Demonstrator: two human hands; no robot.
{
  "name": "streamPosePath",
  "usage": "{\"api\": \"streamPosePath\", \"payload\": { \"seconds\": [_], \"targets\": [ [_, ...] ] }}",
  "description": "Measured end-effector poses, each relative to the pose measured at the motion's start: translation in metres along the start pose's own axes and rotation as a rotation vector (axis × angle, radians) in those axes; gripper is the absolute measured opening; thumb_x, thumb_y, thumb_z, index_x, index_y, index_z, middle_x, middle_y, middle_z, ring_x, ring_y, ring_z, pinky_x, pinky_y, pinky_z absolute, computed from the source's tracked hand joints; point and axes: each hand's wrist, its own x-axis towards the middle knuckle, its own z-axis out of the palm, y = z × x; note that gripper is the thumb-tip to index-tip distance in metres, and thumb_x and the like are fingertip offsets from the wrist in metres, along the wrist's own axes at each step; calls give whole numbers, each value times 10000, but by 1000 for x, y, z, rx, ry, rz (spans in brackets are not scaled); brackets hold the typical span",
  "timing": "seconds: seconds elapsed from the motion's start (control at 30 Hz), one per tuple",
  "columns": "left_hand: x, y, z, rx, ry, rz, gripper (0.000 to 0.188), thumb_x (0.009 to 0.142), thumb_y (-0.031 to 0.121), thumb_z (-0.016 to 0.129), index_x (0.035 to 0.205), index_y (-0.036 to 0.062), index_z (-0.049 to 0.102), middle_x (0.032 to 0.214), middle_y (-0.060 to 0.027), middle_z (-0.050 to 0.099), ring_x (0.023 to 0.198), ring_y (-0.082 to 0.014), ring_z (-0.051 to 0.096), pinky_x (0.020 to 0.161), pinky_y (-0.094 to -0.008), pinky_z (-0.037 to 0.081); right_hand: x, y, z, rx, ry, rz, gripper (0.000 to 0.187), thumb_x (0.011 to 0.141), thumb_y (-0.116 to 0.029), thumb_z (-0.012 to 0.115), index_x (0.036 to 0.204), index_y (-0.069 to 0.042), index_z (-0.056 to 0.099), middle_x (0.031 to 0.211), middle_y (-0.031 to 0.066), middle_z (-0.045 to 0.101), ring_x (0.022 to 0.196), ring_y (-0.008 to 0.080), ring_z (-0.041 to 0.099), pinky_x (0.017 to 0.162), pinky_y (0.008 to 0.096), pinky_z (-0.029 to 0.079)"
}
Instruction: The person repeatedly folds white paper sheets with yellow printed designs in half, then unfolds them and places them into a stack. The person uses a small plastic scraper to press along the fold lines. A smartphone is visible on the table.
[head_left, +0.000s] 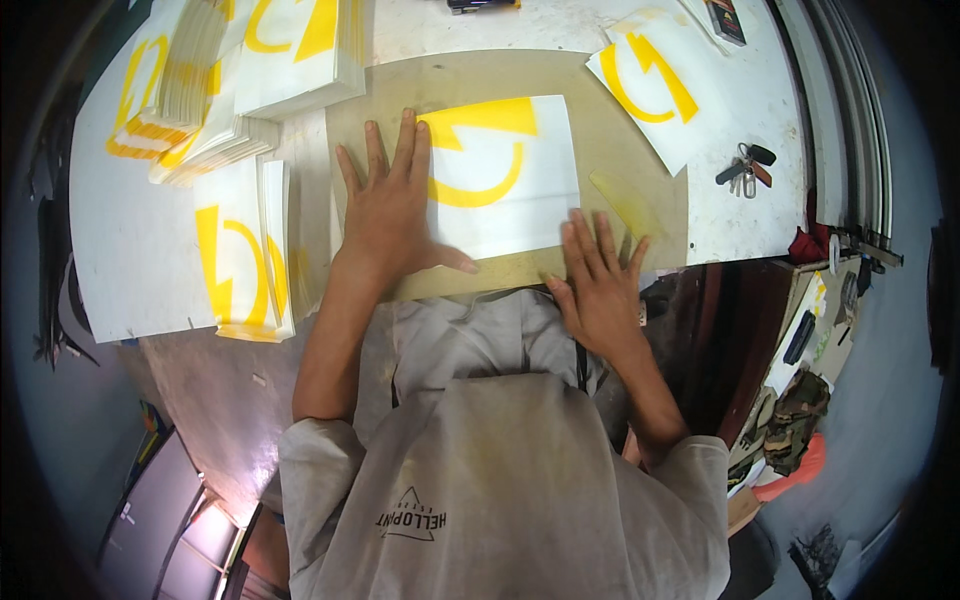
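A white paper sheet [500, 220] with a yellow printed shape lies on a tan board [470, 75] in front of me. My left hand [392, 205] rests flat along the sheet's left edge, fingers stretched away from me and thumb out to the right. Near the lower right corner of the sheet is my right hand [600, 275], its fingers spread and pointing away from me. Neither hand grips anything. To the right, another printed sheet or small pile [650, 95] lies at an angle, partly over the board.
Tall stacks of folded white and yellow paper [305, 75] stand at the back left, with a smaller folded pile [240, 250] nearer. A bunch of keys [748, 170] lies on the white table [740, 225] at right. A cluttered shelf [800, 350] stands beyond the table's right end.
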Motion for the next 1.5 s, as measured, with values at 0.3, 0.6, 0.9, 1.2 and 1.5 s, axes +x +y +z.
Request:
{"api": "streamPosePath", "payload": {
  "seconds": [0.3,0.6,0.9,1.2,1.5],
  "targets": [
    [-16,8,21,-217,343,280,1165,717,574,875,1640,74,370,1692,-175,382,1590,-434,279,1252,-731,140,63,8,-20,310,283,-259,594,929,-90,750,1488,-29,556,1550,160,550,1468,400,475,1229,627,314],
    [-46,-9,49,-246,355,230,691,909,354,812,1509,97,584,1594,-90,545,1523,-350,437,1270,-683,168,76,24,-3,278,318,-351,457,856,-106,811,1305,-112,726,1071,71,606,1040,286,581,1007,506,402],
    [-25,11,48,-278,539,152,460,873,378,836,1295,203,784,1349,-161,604,1317,-359,521,1218,-673,252,83,21,-4,256,300,-231,330,868,-282,830,1181,-181,802,969,48,559,992,258,539,957,484,361],
    [-38,2,51,-136,583,222,358,859,74,792,1199,187,800,1339,-101,678,1285,-314,599,1215,-618,318,86,18,0,257,427,-354,360,763,4,745,1097,-123,790,1089,50,654,1057,270,602,945,486,421],
    [-69,20,78,-251,529,278,475,913,21,728,1380,-28,653,1502,-192,610,1452,-374,536,1204,-521,439,38,0,14,269,424,-327,328,880,-56,760,1203,-14,726,1403,124,675,1332,348,610,1114,548,457]
  ]
}}
